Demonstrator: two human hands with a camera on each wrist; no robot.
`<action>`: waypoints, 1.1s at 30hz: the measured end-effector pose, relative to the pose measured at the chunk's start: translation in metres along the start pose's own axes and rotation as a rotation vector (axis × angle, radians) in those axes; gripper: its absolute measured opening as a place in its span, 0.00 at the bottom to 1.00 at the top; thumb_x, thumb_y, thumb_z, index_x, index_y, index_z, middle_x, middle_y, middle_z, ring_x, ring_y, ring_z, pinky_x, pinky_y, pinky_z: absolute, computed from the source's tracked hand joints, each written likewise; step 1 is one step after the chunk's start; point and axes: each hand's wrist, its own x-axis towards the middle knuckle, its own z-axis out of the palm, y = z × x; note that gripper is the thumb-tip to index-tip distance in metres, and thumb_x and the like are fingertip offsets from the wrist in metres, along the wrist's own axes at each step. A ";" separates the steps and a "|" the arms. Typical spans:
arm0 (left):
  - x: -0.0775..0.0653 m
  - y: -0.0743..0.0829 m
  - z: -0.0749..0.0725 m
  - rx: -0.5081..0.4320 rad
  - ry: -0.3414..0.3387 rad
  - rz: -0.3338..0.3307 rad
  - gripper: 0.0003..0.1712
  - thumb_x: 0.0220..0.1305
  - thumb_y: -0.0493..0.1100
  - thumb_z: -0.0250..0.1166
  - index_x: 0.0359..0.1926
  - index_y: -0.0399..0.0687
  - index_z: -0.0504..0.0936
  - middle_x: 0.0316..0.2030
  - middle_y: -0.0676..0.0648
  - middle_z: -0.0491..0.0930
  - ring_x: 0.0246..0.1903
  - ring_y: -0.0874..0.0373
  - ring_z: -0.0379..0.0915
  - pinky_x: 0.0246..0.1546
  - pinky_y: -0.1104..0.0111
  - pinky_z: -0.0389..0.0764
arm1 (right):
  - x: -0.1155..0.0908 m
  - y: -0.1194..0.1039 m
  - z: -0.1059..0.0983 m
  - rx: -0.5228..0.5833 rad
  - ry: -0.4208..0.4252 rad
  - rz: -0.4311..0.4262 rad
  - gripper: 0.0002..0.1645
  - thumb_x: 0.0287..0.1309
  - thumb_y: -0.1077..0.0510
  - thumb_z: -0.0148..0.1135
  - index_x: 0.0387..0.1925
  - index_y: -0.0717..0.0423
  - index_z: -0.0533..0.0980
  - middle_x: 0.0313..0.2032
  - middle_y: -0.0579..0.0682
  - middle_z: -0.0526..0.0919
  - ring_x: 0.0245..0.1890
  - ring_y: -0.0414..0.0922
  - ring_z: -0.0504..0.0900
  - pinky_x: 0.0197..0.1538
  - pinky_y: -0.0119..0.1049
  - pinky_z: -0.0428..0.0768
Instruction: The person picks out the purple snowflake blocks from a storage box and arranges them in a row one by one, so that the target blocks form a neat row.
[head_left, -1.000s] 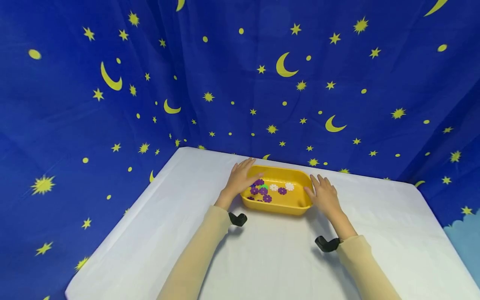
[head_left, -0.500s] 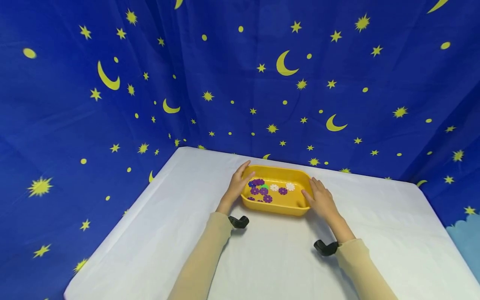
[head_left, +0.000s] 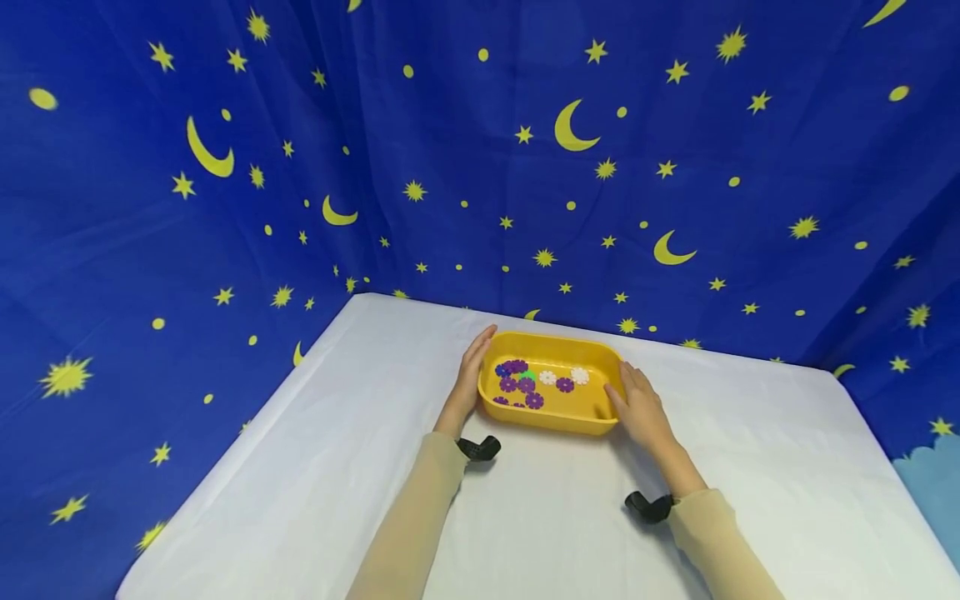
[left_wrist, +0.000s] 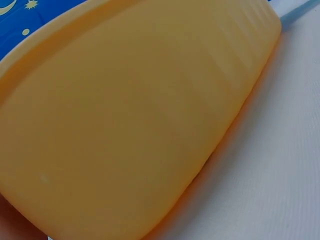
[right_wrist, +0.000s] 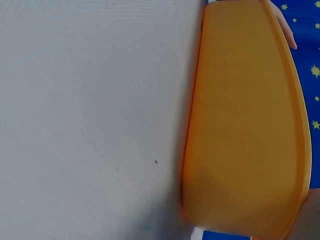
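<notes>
At the far middle of the white, cloth-covered table, head view, sits a yellow oblong plastic tub with rounded corners. Flat flower-shaped plastic pieces lie on its floor: a mostly purple group with some green and blue between eight and ten o'clock, one white piece near centre, one purple piece beside it, and another white piece towards two.

The left hand lies against the tub's outer end at nine o'clock, fingers extended; its thumb is not visible. The right hand is at three, fingers extended outside, thumb crossing the rim inward; whether it pinches the wall cannot be told. The opposed placement presumably steadies the tub from both ends and keeps the pieces level and unobstructed.

Left wrist view: the tub's outer wall fills most of the frame, table cloth at four o'clock, a sliver of hand at eight.

Right wrist view: the wall stands at three, its base apparently resting on the cloth; part of a hand adjoins the rim at four, and fingertips show beyond it at one.
</notes>
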 end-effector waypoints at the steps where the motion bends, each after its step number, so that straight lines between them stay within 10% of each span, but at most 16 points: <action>1: -0.001 -0.002 0.001 -0.019 -0.002 -0.011 0.34 0.68 0.63 0.43 0.71 0.58 0.61 0.72 0.55 0.58 0.74 0.57 0.47 0.75 0.57 0.46 | -0.001 0.001 0.001 0.010 0.005 0.005 0.39 0.70 0.49 0.41 0.71 0.71 0.48 0.71 0.69 0.52 0.71 0.66 0.49 0.70 0.63 0.50; 16: -0.007 -0.014 0.000 -0.137 -0.041 -0.096 0.35 0.65 0.39 0.40 0.74 0.57 0.51 0.75 0.52 0.46 0.75 0.53 0.38 0.75 0.56 0.41 | -0.007 0.000 0.009 0.102 0.070 0.015 0.36 0.70 0.53 0.42 0.70 0.71 0.49 0.67 0.72 0.58 0.68 0.67 0.57 0.71 0.58 0.53; 33: -0.003 -0.014 -0.003 -0.088 -0.045 -0.061 0.34 0.63 0.39 0.43 0.72 0.53 0.56 0.74 0.52 0.51 0.74 0.53 0.42 0.75 0.54 0.44 | 0.012 -0.023 0.011 0.042 0.233 -0.140 0.33 0.59 0.58 0.58 0.61 0.76 0.64 0.64 0.71 0.64 0.67 0.66 0.59 0.71 0.58 0.56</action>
